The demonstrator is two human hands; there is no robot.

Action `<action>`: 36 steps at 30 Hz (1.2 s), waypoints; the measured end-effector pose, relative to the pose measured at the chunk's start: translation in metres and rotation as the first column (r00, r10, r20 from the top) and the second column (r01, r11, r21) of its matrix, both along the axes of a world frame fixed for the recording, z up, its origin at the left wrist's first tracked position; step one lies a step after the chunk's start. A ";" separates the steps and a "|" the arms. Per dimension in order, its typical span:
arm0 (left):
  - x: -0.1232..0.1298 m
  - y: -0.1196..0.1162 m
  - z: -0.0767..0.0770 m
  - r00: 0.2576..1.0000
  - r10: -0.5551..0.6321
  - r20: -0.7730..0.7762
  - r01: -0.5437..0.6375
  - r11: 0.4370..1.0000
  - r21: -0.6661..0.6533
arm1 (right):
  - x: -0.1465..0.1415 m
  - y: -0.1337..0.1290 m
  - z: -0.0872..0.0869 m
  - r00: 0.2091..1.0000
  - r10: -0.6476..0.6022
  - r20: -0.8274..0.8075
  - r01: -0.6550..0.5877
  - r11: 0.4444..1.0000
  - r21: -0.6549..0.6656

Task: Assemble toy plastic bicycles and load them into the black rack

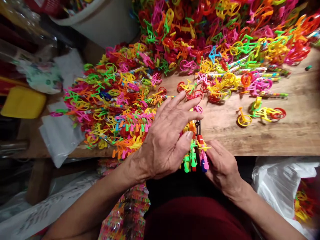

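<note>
My left hand lies palm down with its fingers spread, over a row of small plastic toy bicycles at the table's front edge. Its thumb rests beside an orange and green toy bicycle. Close by on the right, my right hand is closed on a toy bicycle with pink, red, yellow and blue parts; its fingertips are partly hidden. Between the hands shows a black piece. Left of my left hand, more toy bicycles stand lined up in rows.
A large heap of colourful toy bicycles covers the back of the wooden table. Loose bicycle parts lie at the right. A white bucket, a yellow container and plastic bags are on the left; a white bag hangs lower right.
</note>
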State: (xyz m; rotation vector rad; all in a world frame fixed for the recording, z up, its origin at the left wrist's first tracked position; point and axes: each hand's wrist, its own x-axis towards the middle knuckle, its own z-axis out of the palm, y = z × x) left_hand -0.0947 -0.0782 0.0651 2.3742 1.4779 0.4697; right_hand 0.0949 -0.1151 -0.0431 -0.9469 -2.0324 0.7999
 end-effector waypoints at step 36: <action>0.009 -0.006 -0.016 0.976 -0.130 -0.177 0.134 0.991 0.011 | 0.039 0.054 0.020 0.994 -0.062 0.088 0.039 0.969 0.244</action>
